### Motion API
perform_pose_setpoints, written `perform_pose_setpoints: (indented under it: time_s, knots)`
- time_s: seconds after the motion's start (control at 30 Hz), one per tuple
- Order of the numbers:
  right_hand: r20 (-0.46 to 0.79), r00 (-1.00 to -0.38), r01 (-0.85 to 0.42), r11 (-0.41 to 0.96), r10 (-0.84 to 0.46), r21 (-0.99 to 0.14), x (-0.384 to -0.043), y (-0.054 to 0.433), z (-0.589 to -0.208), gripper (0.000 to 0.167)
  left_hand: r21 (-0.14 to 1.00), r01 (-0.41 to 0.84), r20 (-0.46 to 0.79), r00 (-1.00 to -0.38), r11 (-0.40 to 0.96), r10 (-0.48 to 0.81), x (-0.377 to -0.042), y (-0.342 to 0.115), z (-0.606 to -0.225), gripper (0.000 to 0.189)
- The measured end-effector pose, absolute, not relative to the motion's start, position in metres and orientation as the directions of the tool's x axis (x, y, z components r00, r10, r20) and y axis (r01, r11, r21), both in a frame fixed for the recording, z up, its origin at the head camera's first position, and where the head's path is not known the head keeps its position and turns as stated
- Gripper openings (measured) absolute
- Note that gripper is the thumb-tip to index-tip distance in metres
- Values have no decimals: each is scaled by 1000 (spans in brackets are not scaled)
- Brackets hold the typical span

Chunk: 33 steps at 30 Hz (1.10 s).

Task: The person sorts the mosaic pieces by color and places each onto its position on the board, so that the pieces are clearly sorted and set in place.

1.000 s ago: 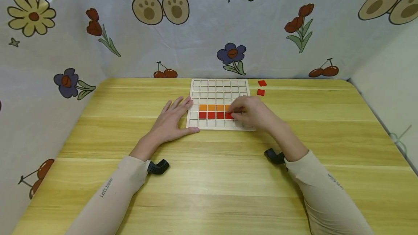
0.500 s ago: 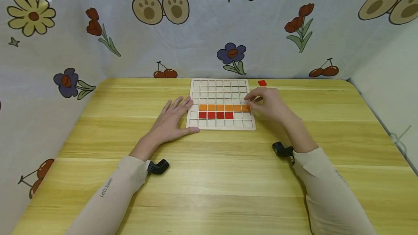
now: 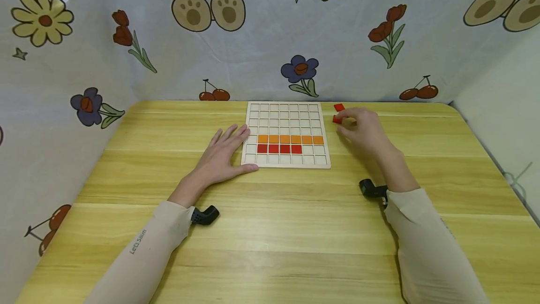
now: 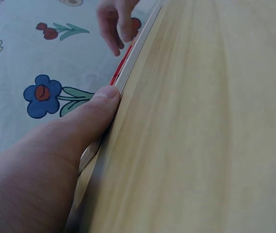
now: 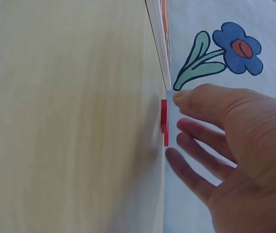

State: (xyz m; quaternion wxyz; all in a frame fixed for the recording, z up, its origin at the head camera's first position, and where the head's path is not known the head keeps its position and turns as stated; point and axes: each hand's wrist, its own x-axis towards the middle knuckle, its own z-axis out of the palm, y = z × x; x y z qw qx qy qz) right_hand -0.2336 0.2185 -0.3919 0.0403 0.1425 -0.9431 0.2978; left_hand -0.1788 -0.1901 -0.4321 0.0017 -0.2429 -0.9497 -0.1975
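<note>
A pale wooden grid board (image 3: 283, 159) lies on the table. Several orange tiles (image 3: 291, 140) fill one row in it, and several red tiles (image 3: 279, 148) sit in the row below, nearer the person. My left hand (image 3: 220, 156) rests spread on the board's left side, its thumb at the near-left corner. Right of the board lie two loose red tiles, the farther tile (image 3: 339, 107) and a nearer tile (image 3: 336, 119). My right hand (image 3: 366, 130) hovers at the nearer one, partly covering it. In the right wrist view its fingers (image 5: 198, 104) are loosely bent, apart from the red tiles (image 5: 165, 119).
The light wooden table (image 3: 270, 238) extends around the board on all sides but the back. A patterned cloth (image 3: 253, 60) hangs right behind the table's far edge. Each wrist carries a black camera mount, such as the left mount (image 3: 205, 215).
My right hand has moved from the right end of the red row, past the board's right edge, to the loose red tiles. My left hand has stayed still.
</note>
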Motion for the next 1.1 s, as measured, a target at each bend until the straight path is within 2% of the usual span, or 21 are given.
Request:
perform_pose_setpoints:
  time_s: [0.23,0.5,0.83,1.1]
  knots:
    - [83,-965,-255,807,-250,-533,-233,221,-391,31,373,462,97,-882,805,462,-178,-190,-431,105]
    - [107,-957,-283,782,-271,-556,-233,220,-394,22,378,463,99,-881,802,462,-178,-190,-430,105]
    - [66,-961,-259,791,-269,-555,-234,221,-395,25,369,460,89,-882,807,462,-180,-190,-432,106]
    - [79,-953,-284,774,-292,-566,-230,213,-391,19,359,453,84,-886,816,455,-179,-189,-430,107]
